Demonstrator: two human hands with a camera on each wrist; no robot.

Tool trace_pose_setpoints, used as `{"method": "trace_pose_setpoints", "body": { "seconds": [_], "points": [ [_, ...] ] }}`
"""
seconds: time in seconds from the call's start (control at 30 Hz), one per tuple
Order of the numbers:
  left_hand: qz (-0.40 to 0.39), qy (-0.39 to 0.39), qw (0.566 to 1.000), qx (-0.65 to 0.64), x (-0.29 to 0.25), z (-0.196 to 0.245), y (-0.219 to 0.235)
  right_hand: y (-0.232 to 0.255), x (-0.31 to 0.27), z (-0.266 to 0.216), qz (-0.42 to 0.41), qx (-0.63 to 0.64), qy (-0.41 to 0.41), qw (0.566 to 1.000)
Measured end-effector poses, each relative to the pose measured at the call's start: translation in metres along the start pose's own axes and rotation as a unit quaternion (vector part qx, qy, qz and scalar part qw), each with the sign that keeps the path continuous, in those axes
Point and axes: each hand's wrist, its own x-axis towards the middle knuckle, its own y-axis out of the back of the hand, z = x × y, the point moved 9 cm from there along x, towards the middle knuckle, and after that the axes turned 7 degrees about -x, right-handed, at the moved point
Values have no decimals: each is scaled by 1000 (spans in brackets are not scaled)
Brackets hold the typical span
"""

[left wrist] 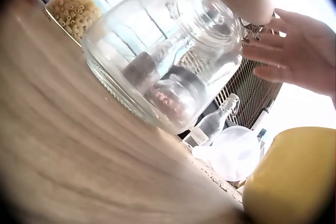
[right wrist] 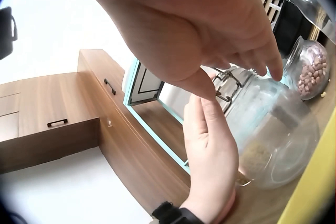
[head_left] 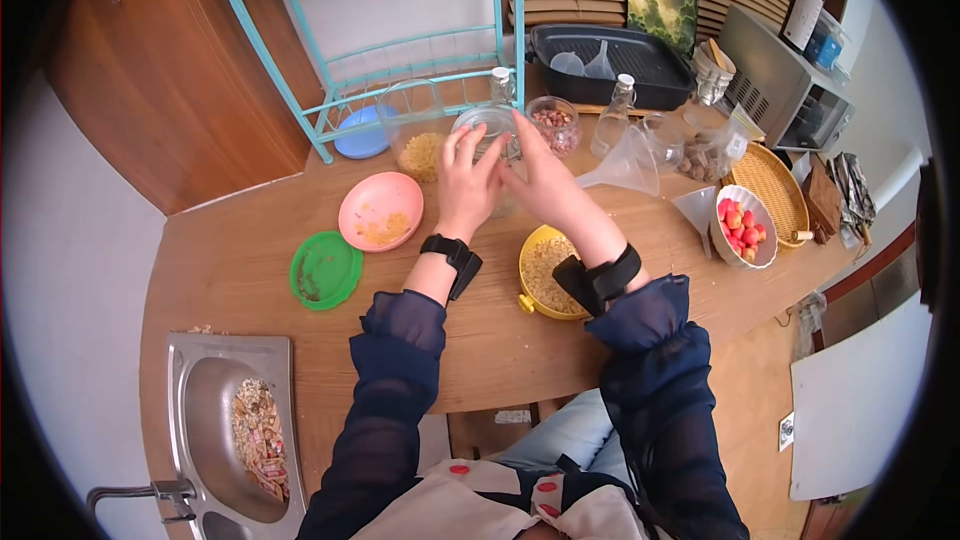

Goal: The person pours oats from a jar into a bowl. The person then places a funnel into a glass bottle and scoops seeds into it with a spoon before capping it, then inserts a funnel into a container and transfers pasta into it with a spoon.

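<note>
A clear glass jar (left wrist: 113,50) with a hinged glass lid (head_left: 484,115) and a wire clasp (right wrist: 231,79) stands upright on the wooden counter. My left hand (head_left: 468,185) lies along the lid's left side, its fingers extended near the clasp. From the right, my right hand (head_left: 545,175) reaches over the lid with straight, slightly spread fingers. In the right wrist view, the thumb of that hand meets the left fingertips beside the clasp. The hands partly hide the jar in the head view. Closer to me, a yellow container (head_left: 545,275) of oats sits under the right wrist.
Pasta fills part of a clear container (head_left: 420,155) at left, near a pink plate (head_left: 381,212) and green lid (head_left: 326,270). A peanut jar (head_left: 555,125), bottle (head_left: 612,115) and funnel (head_left: 630,165) stand right. Further right is a fruit bowl (head_left: 745,227); a sink (head_left: 205,420) is front left.
</note>
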Motion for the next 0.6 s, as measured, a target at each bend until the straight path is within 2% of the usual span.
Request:
{"method": "trace_pose_setpoints", "body": {
  "seconds": [0.03, 0.07, 0.13, 0.3, 0.37, 0.6],
  "points": [
    [2, -4, 1000, 18, -1, 0, -1, 13, -1, -15, 75, -14, 51, 996],
    [3, -8, 999, 35, -3, 0, -2, 14, -1, -20, 74, -14, 49, 996],
    [0, -11, 1000, 29, -3, -1, -4, 13, -3, -45, 56, -115, 142, 982],
    [-20, 12, 999, 22, -1, 4, 1, 23, -11, -49, 79, -153, 148, 974],
    [-10, -8, 999, 33, 0, 8, 2, 24, -16, -52, 75, -177, 163, 968],
    [7, -31, 998, 55, 0, 8, 2, 28, -28, -51, 72, -179, 136, 972]
  ]
}}
